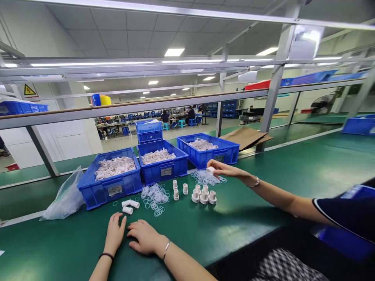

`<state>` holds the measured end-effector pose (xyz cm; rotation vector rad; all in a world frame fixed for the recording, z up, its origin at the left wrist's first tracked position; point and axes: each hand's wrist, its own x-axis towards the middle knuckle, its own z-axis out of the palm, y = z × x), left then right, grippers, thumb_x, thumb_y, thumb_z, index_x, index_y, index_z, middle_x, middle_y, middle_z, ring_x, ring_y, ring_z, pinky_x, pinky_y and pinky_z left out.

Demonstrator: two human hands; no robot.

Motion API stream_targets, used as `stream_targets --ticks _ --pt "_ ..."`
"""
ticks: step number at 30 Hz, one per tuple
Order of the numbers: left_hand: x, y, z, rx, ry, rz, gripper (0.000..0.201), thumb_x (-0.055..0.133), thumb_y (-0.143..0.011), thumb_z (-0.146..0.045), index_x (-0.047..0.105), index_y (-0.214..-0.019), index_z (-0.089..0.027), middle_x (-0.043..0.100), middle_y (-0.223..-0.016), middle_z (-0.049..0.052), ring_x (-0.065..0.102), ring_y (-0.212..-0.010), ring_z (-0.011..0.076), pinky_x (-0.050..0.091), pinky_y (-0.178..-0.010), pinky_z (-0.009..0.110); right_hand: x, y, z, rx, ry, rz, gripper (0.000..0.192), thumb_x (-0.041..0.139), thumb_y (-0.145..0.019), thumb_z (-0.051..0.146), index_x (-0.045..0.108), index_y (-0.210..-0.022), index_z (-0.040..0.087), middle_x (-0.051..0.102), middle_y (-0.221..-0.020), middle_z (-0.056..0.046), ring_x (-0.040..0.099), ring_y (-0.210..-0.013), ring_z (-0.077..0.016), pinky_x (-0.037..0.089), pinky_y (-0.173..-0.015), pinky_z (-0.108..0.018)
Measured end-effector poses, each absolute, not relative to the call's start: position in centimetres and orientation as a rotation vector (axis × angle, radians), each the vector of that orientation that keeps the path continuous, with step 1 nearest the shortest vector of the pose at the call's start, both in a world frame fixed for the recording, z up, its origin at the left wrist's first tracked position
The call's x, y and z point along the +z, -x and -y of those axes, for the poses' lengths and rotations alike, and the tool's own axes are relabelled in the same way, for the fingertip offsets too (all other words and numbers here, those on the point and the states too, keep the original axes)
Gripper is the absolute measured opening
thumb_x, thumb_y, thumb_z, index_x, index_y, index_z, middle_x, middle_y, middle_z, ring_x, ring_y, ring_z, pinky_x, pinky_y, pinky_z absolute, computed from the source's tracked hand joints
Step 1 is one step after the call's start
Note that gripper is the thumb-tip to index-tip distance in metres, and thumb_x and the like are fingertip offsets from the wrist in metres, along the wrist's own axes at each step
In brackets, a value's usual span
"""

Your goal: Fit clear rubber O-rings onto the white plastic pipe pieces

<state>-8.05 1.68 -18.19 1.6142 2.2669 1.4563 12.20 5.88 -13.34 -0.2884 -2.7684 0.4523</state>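
Both hands, left (115,233) and right (144,236), rest apparently empty near white tubes (130,206).

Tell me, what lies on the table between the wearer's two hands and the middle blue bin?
In the head view, white tubes and a scatter of clear rings lie between the hands and the middle bin.

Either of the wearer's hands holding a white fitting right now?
No. The left hand and right hand rest flat and empty on the green table, short of the white tubes.

Head-worn view, forward over bench (263,183)
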Motion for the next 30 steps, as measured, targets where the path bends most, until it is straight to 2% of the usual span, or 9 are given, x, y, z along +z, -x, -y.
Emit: stream_targets --ticks 8,15,30 --pt "-17.3 7.7 -1.6 1.478 -1.575 -2.254 0.053 0.04 -0.081 -0.06 0.063 -0.092 -0.013 0.062 -0.105 0.017 0.057 -0.106 0.0323 0.043 -0.1 0.052 -13.4 -12.0 -6.3 0.458 0.278 2.746 0.031 0.06 -0.086 0.038 0.064 -0.112 0.023 0.06 -0.126 -0.005 0.051 -0.119 -0.0198 0.031 -0.105 -0.035" --pt "-16.6 7.9 -1.9 1.467 -1.602 -2.248 0.047 0.04 -0.083 -0.058 0.063 -0.088 -0.017 0.064 -0.098 0.014 0.058 -0.1 0.0312 0.045 -0.095 0.051 -13.4 -11.9 -6.2 0.474 0.327 2.735 0.031 0.059 -0.087 0.04 0.063 -0.113 0.024 0.058 -0.129 -0.003 0.048 -0.121 -0.0183 0.029 -0.105 -0.035" --pt "-16.6 7.7 -1.8 1.449 -1.56 -2.236 0.044 0.042 -0.085 -0.056 0.061 -0.092 -0.017 0.064 -0.101 0.013 0.057 -0.101 0.03 0.044 -0.095 0.051 -13.4 -11.8 -6.6 0.609 0.33 2.698 0.029 0.061 -0.086 0.038 0.064 -0.112 0.025 0.059 -0.127 -0.004 0.048 -0.121 -0.0196 0.029 -0.104 -0.036"
